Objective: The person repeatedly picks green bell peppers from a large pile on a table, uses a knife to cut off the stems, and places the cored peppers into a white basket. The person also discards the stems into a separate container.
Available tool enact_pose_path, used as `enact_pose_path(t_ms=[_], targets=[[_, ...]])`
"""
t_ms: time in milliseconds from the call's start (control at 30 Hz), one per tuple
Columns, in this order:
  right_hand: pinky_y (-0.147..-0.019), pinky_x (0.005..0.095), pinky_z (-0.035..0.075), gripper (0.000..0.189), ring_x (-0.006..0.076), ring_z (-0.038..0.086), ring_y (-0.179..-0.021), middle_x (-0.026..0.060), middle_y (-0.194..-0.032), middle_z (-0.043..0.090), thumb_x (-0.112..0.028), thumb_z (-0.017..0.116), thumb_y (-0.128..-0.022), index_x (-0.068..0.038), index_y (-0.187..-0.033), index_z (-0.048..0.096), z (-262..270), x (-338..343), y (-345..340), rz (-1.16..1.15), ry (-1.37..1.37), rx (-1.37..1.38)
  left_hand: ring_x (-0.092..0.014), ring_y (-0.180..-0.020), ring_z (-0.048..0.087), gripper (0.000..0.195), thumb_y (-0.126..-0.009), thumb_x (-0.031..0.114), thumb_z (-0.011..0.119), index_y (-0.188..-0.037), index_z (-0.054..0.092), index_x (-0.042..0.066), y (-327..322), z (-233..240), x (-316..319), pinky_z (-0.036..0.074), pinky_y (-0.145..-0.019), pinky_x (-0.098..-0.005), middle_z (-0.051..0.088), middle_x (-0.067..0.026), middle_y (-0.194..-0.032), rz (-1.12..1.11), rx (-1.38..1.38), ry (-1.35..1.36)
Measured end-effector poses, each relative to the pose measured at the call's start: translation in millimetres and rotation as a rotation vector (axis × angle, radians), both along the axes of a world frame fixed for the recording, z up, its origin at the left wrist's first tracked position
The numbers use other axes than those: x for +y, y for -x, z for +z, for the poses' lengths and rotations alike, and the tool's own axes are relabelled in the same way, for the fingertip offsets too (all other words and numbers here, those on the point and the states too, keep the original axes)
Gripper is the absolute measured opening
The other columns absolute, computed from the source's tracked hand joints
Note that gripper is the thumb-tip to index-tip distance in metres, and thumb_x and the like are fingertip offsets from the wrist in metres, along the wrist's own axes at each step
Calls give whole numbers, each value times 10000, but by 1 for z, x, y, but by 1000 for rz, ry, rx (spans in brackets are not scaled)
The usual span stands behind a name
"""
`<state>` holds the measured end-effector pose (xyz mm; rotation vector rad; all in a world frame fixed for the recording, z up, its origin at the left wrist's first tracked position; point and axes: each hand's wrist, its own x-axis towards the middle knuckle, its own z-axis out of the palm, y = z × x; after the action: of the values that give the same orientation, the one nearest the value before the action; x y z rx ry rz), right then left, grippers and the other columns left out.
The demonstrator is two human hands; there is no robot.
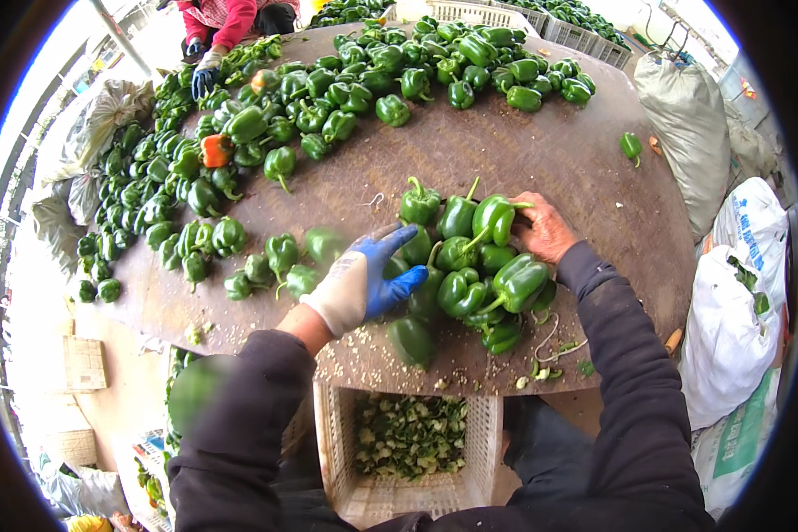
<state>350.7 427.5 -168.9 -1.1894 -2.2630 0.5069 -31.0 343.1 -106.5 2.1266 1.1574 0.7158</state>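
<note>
My left hand [369, 276], in a white glove with blue-coated fingers, is over the tabletop [572, 159] at the left side of a heap of green bell peppers [462, 292]. Its thumb and fingers are spread; whether they touch a pepper beside them I cannot tell. My right hand [542, 229] is bare and sits at the heap's right side, against a green bell pepper [494, 219] with its stem to the right. Its fingertips are partly hidden behind the peppers, so its grip is unclear. Several loose peppers [282, 256] lie left of my gloved hand.
More green peppers [372, 80] cover the table's far and left parts, with an orange-red one [217, 151] among them. A co-worker's gloved hand [206, 76] is at the far left. A plastic crate [492, 452] holding green trimmings stands below the near edge. Full sacks [681, 126] line the right.
</note>
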Motion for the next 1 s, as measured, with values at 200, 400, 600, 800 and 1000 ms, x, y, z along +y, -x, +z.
enact_pose_path(t_ms=[200,400,600,800,1000], targets=[[-1051,461,509,445,408,617,-1178,172,-1184,666,-55,732,-883,-43,-1326,699,19,-29,-31,-48,55,-42,-440,-1225,674,727,-944,439,793,-1519,562,60,6,29,-86,551,-1055,-524,601,-261,-1485,-79,334,-174],[-1028,474,511,420,426,630,-1150,202,-1174,666,-37,727,-870,-30,-1288,690,29,-64,-80,-262,-20,-99,-456,-1035,730,569,-997,307,701,-1485,526,73,-29,0,-124,604,-882,-536,582,-288,-1418,4,538,-50],[-834,409,583,373,244,701,-923,119,-995,714,-86,690,-930,28,-1284,669,17,-117,-114,-534,0,244,-432,-1152,713,595,-957,204,712,-1529,571,123,-44,-8,-122,585,-975,-527,577,-291,-1470,112,553,155],[-482,310,498,311,141,604,-603,91,-931,683,-141,667,-972,-33,-1251,584,41,-198,-100,-624,503,947,-401,-1144,728,713,-886,309,861,-1482,607,12,-26,12,-153,576,-1026,-442,734,-241,-1288,238,238,329],[-469,334,488,402,170,592,-571,88,-865,631,-155,656,-914,-40,-1274,520,125,-275,-34,-407,653,1018,-174,-1087,723,564,-960,253,838,-1419,647,-12,0,98,-207,584,-899,-311,771,-91,-1217,181,-613,767]])
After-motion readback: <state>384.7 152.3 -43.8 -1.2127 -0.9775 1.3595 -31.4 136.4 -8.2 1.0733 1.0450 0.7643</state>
